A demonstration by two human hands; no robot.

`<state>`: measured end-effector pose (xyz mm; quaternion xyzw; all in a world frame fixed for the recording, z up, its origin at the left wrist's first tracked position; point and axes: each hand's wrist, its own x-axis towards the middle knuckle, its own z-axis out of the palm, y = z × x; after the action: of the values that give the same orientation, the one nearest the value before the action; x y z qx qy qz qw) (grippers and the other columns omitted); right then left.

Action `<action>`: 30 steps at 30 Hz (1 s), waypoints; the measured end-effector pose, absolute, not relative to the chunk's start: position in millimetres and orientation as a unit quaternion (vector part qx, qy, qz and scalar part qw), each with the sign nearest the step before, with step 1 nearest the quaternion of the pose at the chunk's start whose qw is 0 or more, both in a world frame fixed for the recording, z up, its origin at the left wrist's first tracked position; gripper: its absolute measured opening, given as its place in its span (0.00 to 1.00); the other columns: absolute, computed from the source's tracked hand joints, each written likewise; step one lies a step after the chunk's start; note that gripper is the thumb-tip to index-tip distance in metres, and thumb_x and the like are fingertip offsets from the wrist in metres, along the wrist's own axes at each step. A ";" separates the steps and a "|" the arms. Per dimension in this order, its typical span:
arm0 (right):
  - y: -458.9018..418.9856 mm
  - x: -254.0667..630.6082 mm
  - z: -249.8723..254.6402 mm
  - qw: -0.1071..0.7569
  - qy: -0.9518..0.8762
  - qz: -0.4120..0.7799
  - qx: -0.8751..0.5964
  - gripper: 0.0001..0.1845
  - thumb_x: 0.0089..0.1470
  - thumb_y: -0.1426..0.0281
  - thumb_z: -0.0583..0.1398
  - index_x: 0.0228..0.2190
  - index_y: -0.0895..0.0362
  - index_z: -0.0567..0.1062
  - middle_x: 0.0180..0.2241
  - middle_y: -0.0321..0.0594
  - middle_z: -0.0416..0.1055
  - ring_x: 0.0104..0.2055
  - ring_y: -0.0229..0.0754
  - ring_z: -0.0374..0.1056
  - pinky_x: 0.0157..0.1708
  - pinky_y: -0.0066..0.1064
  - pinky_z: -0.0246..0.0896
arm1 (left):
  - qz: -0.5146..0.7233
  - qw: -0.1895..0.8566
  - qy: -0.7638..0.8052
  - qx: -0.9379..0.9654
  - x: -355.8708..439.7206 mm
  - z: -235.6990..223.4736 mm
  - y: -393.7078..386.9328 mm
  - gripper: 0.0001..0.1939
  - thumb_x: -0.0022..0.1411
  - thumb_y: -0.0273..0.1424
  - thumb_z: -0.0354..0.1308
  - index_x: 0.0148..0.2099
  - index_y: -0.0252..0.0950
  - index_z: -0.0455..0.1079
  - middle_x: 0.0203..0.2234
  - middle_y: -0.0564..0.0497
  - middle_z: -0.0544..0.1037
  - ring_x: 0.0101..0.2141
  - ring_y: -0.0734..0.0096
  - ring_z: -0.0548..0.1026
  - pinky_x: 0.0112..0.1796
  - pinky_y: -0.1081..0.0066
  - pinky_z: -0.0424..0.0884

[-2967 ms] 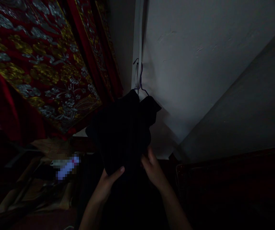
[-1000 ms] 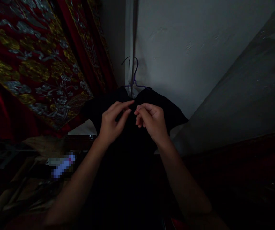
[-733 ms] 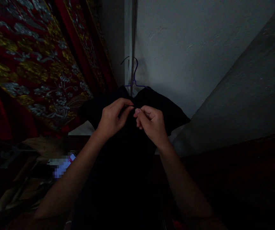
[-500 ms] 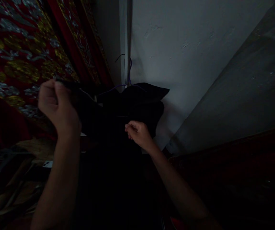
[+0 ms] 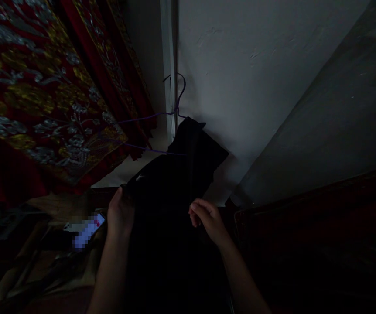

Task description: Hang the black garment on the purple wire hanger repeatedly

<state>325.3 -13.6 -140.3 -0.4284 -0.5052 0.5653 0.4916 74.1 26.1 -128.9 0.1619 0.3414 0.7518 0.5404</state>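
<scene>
A black garment [image 5: 165, 174] hangs by its right side from a thin purple wire hanger [image 5: 145, 117]. The hanger's hook sits over a pale upright edge [image 5: 171, 48] against the wall. The left part of the hanger wire is bare, with no cloth over it. My left hand [image 5: 120, 213] is closed on the left edge of the garment, thumb uppermost. Lower on the garment's front, my right hand [image 5: 206, 218] pinches the dark cloth between thumb and fingers. Darkness hides the folds and the lower part of the garment.
Red cloth with gold and silver embroidery [image 5: 44, 91] hangs at the left. Below it, a lit phone [image 5: 89, 231] lies near a wooden chair-like frame [image 5: 8, 285]. A pale wall [image 5: 240, 65] stands behind the garment. Dark red material [image 5: 338, 209] runs along the lower right.
My left hand has come down and right with the garment's edge, and the garment has slipped off the hanger's left side. My right hand has moved lower. The lit phone has come into view.
</scene>
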 end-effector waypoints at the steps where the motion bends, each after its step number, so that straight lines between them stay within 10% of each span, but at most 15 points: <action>1: -13.8 329.2 -145.4 0.490 -0.508 0.556 -0.439 0.23 0.55 0.49 0.61 0.24 0.56 0.72 0.16 0.32 0.64 0.19 0.35 0.59 0.22 0.28 0.54 | 0.752 0.532 0.348 0.174 75.6 -122.7 22.2 0.06 0.59 0.31 0.65 0.38 0.33 0.75 0.34 0.50 0.81 0.37 0.71 0.78 0.44 0.72 0.72; 8: -24.2 329.5 -135.0 0.466 -0.623 0.427 -0.460 0.12 0.55 0.60 0.66 0.36 0.55 0.75 0.35 0.38 0.73 0.40 0.42 0.69 0.44 0.34 0.63 | 0.692 0.479 0.373 0.389 109.8 -76.6 -18.5 0.12 0.60 0.40 0.68 0.39 0.36 0.76 0.33 0.52 0.78 0.36 0.70 0.76 0.41 0.73 0.72; 12: -38.0 311.7 -113.9 0.451 -0.659 0.483 -0.360 0.30 0.52 0.64 0.69 0.55 0.52 0.69 0.54 0.44 0.71 0.54 0.47 0.68 0.55 0.38 0.62 | 0.580 0.408 0.426 0.563 148.7 -67.4 -48.1 0.10 0.67 0.39 0.61 0.40 0.38 0.75 0.36 0.49 0.78 0.38 0.66 0.76 0.40 0.70 0.72; 21: -20.4 310.7 -96.1 0.501 -0.629 0.453 -0.385 0.10 0.58 0.63 0.62 0.30 0.54 0.81 0.31 0.38 0.76 0.38 0.45 0.69 0.41 0.34 0.63 | 0.524 0.341 0.378 0.683 152.4 -61.4 -44.0 0.06 0.71 0.35 0.56 0.45 0.42 0.73 0.48 0.46 0.75 0.52 0.62 0.73 0.55 0.65 0.68; 26: -18.4 305.2 -96.4 0.542 -0.416 0.596 -0.421 0.14 0.46 0.57 0.66 0.22 0.54 0.78 0.24 0.38 0.73 0.29 0.43 0.67 0.32 0.33 0.62 | 0.475 0.460 0.404 0.632 143.9 -99.1 -27.9 0.30 0.70 0.53 0.49 0.65 0.42 0.66 0.63 0.40 0.69 0.66 0.54 0.64 0.65 0.53 0.59; 30: -20.9 309.8 -91.7 0.505 -0.320 0.679 -0.426 0.16 0.37 0.57 0.69 0.20 0.55 0.76 0.21 0.37 0.72 0.24 0.40 0.66 0.27 0.30 0.62 | 0.397 0.489 0.382 0.677 144.3 -121.8 -24.6 0.41 0.65 0.64 0.40 0.53 0.37 0.78 0.51 0.37 0.80 0.56 0.49 0.75 0.59 0.52 0.69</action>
<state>309.8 -20.9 -91.7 -0.4258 -0.3203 0.6794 0.5046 144.3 -24.6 -121.8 0.6768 0.3816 0.3965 0.4890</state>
